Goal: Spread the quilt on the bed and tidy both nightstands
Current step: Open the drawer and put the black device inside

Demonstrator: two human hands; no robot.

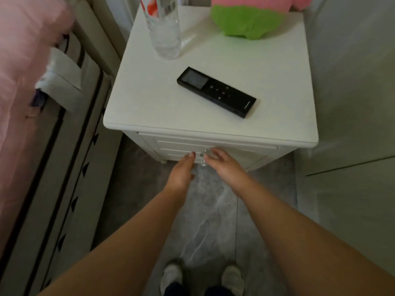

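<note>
Dim indoor shot, soft light, wide-angle warp all over

Light's low and flat with a greenish-grey cast; the white nightstand top (213, 124) is the brightest patch. The remote (216, 92) throws only a faint, soft shadow, and the clear bottle (163, 28) picks up small glints. The pink quilt (23, 60) at the left edge is smeared with blur, and both hands look a bit soft too. Straight lines bow toward the edges, and the forearms look stretched near the bottom.
</note>
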